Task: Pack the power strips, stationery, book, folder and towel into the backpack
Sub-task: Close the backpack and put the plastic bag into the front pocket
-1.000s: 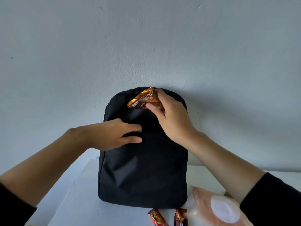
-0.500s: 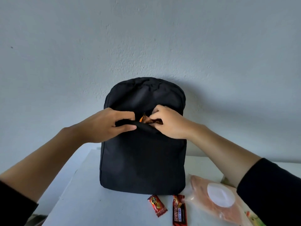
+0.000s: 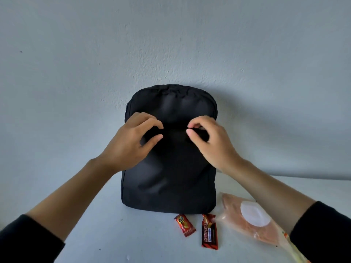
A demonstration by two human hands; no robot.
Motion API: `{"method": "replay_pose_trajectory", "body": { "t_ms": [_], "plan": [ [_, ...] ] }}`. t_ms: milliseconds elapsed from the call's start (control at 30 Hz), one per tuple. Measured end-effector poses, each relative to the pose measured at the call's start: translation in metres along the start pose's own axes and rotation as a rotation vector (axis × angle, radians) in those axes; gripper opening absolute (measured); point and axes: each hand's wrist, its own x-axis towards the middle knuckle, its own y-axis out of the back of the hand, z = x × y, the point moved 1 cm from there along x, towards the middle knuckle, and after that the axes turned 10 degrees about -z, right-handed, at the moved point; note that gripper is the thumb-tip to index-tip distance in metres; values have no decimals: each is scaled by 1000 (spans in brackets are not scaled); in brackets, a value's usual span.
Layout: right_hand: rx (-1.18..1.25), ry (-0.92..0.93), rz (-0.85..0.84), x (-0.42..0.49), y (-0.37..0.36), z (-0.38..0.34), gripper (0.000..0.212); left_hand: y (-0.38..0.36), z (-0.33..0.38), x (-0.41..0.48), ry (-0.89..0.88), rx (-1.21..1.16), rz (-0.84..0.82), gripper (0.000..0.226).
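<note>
Here both hands sit on the front of the black backpack (image 3: 171,177), which stands upright on the white table (image 3: 98,224). The left hand (image 3: 131,143) curls finger and thumb round a fold of its fabric. Just beside it, the right hand (image 3: 210,143) pinches the backpack at the same height (on fabric or a zip pull, too dark to tell). Below the right hand lie a small red snack bar (image 3: 185,225), a longer bar (image 3: 209,232) and a pink packet (image 3: 252,223).

Left hand (image 3: 131,145), right hand (image 3: 210,143) pinch backpack (image 3: 171,186).
</note>
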Motion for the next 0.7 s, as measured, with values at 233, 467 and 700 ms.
{"method": "replay_pose_trajectory", "body": {
  "t_ms": [233,467,700],
  "plan": [
    [105,-44,-264,-73,-13,16,7,-64,33,-45,-70,-229,-345,5],
    [-285,-120,-968,-163,-51,50,42,-142,45,-96,-81,-84,-609,24],
    [-391,20,-961,-182,-59,60,58,-184,52,-119,42,-114,-780,40]
  ]
}}
